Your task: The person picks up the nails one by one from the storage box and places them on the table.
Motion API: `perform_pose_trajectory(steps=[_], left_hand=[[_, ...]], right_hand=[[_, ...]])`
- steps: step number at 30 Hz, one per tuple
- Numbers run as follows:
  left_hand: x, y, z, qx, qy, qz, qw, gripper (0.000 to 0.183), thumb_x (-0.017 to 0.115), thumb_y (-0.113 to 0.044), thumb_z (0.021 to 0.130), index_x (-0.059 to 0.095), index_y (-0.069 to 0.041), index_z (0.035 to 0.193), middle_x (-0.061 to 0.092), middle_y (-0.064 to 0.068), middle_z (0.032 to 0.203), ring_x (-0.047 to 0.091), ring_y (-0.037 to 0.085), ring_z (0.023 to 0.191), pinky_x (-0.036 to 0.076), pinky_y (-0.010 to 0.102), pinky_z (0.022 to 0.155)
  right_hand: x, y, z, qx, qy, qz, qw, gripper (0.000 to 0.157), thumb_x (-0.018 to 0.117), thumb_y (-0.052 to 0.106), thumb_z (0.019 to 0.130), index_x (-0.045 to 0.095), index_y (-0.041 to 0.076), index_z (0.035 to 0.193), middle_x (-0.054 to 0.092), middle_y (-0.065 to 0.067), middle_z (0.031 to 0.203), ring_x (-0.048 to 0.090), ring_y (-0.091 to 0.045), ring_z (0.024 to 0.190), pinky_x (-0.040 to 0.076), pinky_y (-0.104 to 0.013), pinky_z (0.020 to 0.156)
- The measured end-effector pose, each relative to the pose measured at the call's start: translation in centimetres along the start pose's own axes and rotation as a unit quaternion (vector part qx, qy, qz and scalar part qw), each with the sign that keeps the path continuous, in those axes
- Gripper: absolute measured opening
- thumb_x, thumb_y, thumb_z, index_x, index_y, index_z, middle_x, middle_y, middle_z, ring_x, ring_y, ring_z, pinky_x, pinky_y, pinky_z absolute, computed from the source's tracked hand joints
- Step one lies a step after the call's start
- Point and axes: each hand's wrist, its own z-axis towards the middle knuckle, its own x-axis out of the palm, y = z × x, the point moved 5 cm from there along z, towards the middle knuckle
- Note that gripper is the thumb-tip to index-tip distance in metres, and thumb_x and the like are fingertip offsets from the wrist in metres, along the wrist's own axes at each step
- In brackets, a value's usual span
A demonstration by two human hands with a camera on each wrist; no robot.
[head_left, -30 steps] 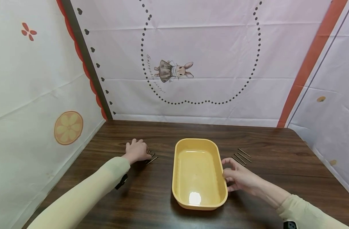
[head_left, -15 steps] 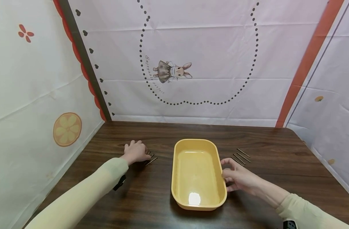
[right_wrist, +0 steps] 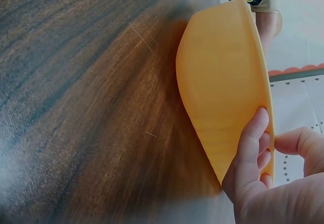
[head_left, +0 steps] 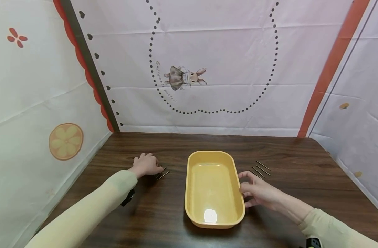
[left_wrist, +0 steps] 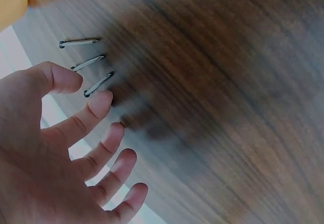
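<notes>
A deep yellow rectangular tub [head_left: 211, 186] with rounded corners stands upright on the table. My right hand [head_left: 259, 191] pinches its right rim, thumb on the inner side and fingers [right_wrist: 248, 148] against the outer wall. On the left, my left hand [head_left: 146, 165] hovers low over three thin metal rods [left_wrist: 81, 42]. In the left wrist view its thumb and index fingertip lie near the closest rod [left_wrist: 98, 84], with a gap between them and no rod held. The other fingers are loosely bent and spread.
Several more thin rods [head_left: 263, 165] lie side by side on the table, beyond my right hand. The dark wood table [head_left: 164, 213] meets a printed cloth backdrop [head_left: 238, 69] at the back, with cloth at both sides.
The view shifts slightly as the head turns. Both hands keep almost the same position; the tub and the rods stay where they were.
</notes>
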Motion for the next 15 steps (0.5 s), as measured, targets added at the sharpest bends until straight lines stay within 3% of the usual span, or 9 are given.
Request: perform_pose_trajectory(steps=[8, 12, 15], left_hand=[[-0.59, -0.14, 0.02, -0.003, 0.017, -0.005, 0.9998, 0.041, 0.059, -0.041, 0.093, 0.046, -0.015, 0.064, 0.056, 0.007, 0.09, 0.045, 0.034, 0.102, 0.029, 0.05, 0.083], [-0.69, -0.09, 0.06, -0.002, 0.012, -0.002, 0.9999, 0.035, 0.057, -0.04, 0.093, 0.055, -0.012, 0.074, 0.062, 0.011, 0.107, 0.048, 0.038, 0.111, 0.037, 0.056, 0.09], [-0.88, -0.29, 0.11, 0.0, 0.004, -0.005, 1.0, 0.038, 0.057, -0.041, 0.094, 0.067, -0.006, 0.105, 0.059, 0.018, 0.131, 0.047, 0.044, 0.124, 0.036, 0.066, 0.101]], right_hand=[[0.0, 0.05, 0.11, 0.006, 0.002, -0.001, 1.0, 0.057, 0.055, 0.013, 0.091, 0.022, 0.003, 0.136, 0.06, -0.001, 0.085, 0.062, -0.011, 0.076, 0.06, -0.033, 0.068], [0.0, 0.19, 0.23, 0.005, -0.01, -0.008, 1.0, 0.054, 0.056, 0.016, 0.092, 0.025, 0.003, 0.134, 0.061, -0.002, 0.089, 0.064, -0.013, 0.078, 0.06, -0.035, 0.069], [-0.21, 0.48, 0.46, 0.0, -0.031, -0.025, 0.999, 0.055, 0.058, 0.019, 0.093, 0.027, 0.002, 0.135, 0.059, -0.006, 0.097, 0.065, -0.016, 0.082, 0.06, -0.038, 0.07]])
